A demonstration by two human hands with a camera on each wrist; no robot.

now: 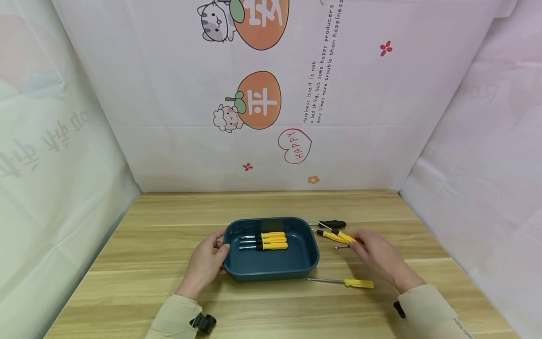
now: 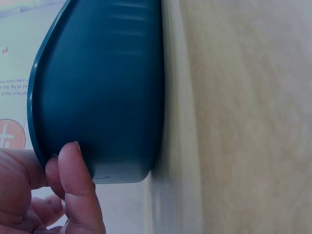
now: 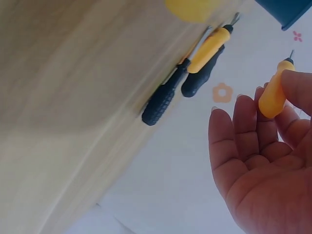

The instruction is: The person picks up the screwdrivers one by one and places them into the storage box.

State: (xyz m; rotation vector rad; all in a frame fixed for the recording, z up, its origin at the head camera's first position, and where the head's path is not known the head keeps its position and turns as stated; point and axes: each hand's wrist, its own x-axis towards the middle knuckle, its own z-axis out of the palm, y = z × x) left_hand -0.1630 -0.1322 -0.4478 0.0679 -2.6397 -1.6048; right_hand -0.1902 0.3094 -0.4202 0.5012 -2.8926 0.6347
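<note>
A dark blue tray (image 1: pixel 311 256) sits mid-table with three yellow-handled screwdrivers (image 1: pixel 271 240) lying side by side in it. My left hand (image 1: pixel 218 256) grips the tray's left rim; in the left wrist view its fingers (image 2: pixel 73 175) press on the tray's outer wall (image 2: pixel 97 87). Right of the tray, my right hand (image 1: pixel 354 242) pinches a small yellow-handled screwdriver (image 3: pixel 271 97) between thumb and fingers, shaft toward the tray. More yellow-handled screwdrivers (image 1: pixel 332 235) and a black-handled one (image 1: pixel 332 224) lie by its fingertips.
Another yellow-handled screwdriver (image 1: pixel 357 283) lies on the wooden table (image 1: pixel 148 254) in front of the tray's right corner. Printed cloth walls enclose the table at the back and both sides. The black-handled screwdriver (image 3: pixel 158 105) shows close in the right wrist view.
</note>
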